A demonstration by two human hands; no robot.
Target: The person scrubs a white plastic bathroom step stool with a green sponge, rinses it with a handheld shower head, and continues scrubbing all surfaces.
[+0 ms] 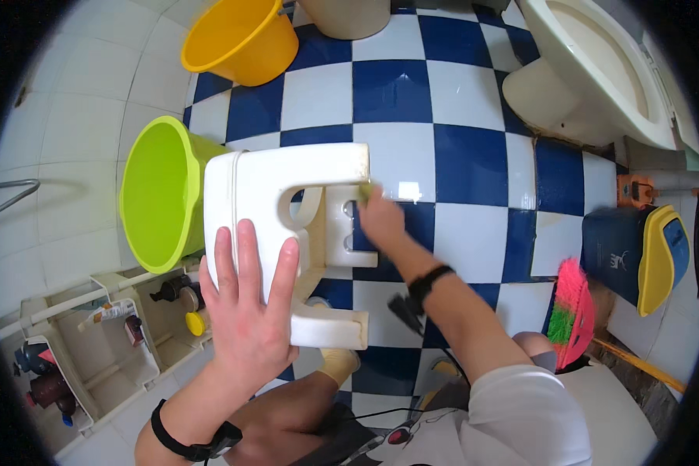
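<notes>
A white plastic stool (255, 194) lies tipped on its side in front of me, its legs pointing right and brownish grime on the leg ends. My left hand (252, 311) rests on the stool's upturned side, fingers stretched out and spread. At the far leg's end, my right hand (382, 221) has its fingers closed round a small green scrub pad (364, 191). Most of the pad is hidden by the fingers, and it seems to touch the leg's edge.
Left of the stool stands a lime-green basin (159, 194), with a yellow bucket (241, 39) farther off. A shelf rack (105, 373) with bottles lines the left wall. To the right are a toilet (551, 97), a blue bin with a yellow lid (613, 252) and a pink-green broom (571, 311).
</notes>
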